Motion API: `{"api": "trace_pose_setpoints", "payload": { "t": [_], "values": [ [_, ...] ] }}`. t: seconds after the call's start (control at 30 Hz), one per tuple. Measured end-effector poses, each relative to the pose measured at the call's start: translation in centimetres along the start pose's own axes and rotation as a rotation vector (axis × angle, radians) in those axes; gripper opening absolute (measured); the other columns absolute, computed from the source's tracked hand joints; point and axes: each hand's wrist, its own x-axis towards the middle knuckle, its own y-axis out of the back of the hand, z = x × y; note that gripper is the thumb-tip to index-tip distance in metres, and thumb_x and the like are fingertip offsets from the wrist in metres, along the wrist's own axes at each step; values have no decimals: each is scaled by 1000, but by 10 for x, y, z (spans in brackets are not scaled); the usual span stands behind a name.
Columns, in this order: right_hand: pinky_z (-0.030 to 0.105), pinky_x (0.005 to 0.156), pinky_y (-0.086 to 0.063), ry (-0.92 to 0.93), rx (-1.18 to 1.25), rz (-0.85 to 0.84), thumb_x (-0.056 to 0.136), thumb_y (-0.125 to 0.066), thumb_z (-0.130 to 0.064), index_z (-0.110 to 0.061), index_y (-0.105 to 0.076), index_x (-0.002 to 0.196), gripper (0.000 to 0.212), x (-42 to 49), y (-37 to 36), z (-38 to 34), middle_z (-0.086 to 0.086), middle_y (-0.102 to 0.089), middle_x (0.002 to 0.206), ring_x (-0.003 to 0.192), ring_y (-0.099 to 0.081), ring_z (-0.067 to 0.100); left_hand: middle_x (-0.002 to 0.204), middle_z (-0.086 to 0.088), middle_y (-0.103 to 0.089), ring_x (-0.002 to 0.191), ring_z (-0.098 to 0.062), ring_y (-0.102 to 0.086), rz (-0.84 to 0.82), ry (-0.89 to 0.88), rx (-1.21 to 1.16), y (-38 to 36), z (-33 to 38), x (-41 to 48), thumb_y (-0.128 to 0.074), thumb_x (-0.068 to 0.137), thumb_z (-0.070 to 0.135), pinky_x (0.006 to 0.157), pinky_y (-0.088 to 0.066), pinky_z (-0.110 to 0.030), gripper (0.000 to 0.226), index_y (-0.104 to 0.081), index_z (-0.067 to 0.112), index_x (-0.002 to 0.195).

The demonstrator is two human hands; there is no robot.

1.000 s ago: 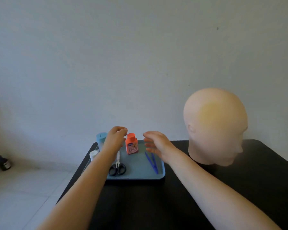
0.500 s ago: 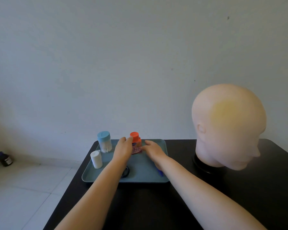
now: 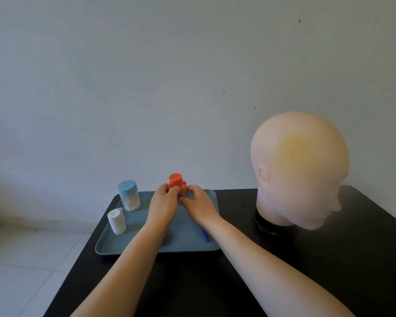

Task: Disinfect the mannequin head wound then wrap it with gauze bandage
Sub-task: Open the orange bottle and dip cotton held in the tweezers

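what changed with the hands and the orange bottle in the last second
Both hands came down from above the tray and closed on the orange bottle: the left hand grips its left side, the right hand its right. Swab jar, gauze roll and mannequin head stayed put.

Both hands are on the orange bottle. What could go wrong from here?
The orange bottle, gripped by the left hand and right hand, is near the far rim of the tray; twisting the cap could spill it. The right forearm passes over the blue tweezers; drawing back might drag them off.
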Motion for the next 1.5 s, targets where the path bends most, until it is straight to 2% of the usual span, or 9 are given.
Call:
{"api": "trace_pose_setpoints", "payload": {
  "t": [0.2, 0.3, 0.37, 0.5, 0.7, 0.97, 1.2, 1.33, 1.5],
  "values": [
    [13, 60, -40, 27, 40, 109, 87, -63, -26, -10, -54, 101, 23, -17, 27, -2, -2, -64, 93, 80, -59, 5, 92, 4, -68, 87, -7, -63, -57, -141, -27, -14, 18, -28, -56, 84, 15, 74, -49, -27, 15, -64, 23, 94],
    [9, 58, -42, 56, 85, 173, 83, -69, -25, -11, -54, 98, 26, -27, 41, -2, -6, -64, 90, 75, -61, -7, 91, 15, -64, 84, 7, -57, -69, -204, -36, -20, 24, -42, -61, 86, 19, 66, -43, -18, 18, -54, 35, 88],
    [10, 62, -47, 54, 123, 220, 78, -74, -25, -11, -55, 98, 31, -33, 51, -2, -4, -65, 91, 77, -63, -6, 97, 21, -60, 88, 10, -55, -97, -200, -42, -24, 26, -47, -62, 86, 20, 64, -39, -13, 23, -51, 35, 99],
    [36, 82, -58, -21, 255, 216, 74, -81, -24, -13, -59, 106, 40, -43, 65, 3, 1, -69, 102, 88, -69, 13, 107, 15, -58, 95, 4, -56, -140, -186, 12, -29, 30, -53, -62, 87, 20, 66, -41, -14, 43, -51, 23, 128],
    [28, 82, -57, -10, 281, 111, 82, -75, -17, -8, -62, 111, 34, -61, 75, 14, 8, -70, 105, 95, -69, 17, 140, 7, -46, 125, -12, -46, -207, -274, 105, -26, 35, -60, -64, 89, 28, 98, -43, -32, 55, -43, 31, 140],
    [24, 78, -56, 87, 320, 40, 79, -73, 3, -7, -61, 108, 33, -72, 83, 19, 6, -71, 99, 87, -69, 9, 120, 7, -64, 113, -8, -58, -352, -517, 273, -17, 39, -66, -57, 94, 13, 101, -47, -34, 35, -62, 27, 126],
    [32, 85, -56, 148, 250, 134, 77, -75, -2, -10, -63, 109, 34, -73, 76, 22, 6, -72, 100, 93, -69, 17, 109, 14, -64, 106, -1, -59, -233, -516, 157, -25, 29, -70, -63, 91, 11, 98, -47, -28, 33, -66, 28, 118],
    [40, 84, -56, 160, 194, 165, 74, -76, -3, -15, -65, 101, 31, -74, 70, 26, 5, -71, 94, 89, -68, 21, 100, 19, -63, 97, 10, -57, -101, -449, 145, -28, 20, -65, -78, 77, 32, 83, -45, -11, 40, -67, 34, 115],
    [43, 85, -55, 144, 196, 154, 77, -79, -15, -16, -65, 104, 31, -71, 69, 29, 4, -71, 96, 91, -68, 21, 129, 12, -50, 121, 1, -48, -257, -466, 118, -23, 8, -60, -76, 81, 27, 100, -37, -17, 62, -49, 39, 136]
  ]
}}
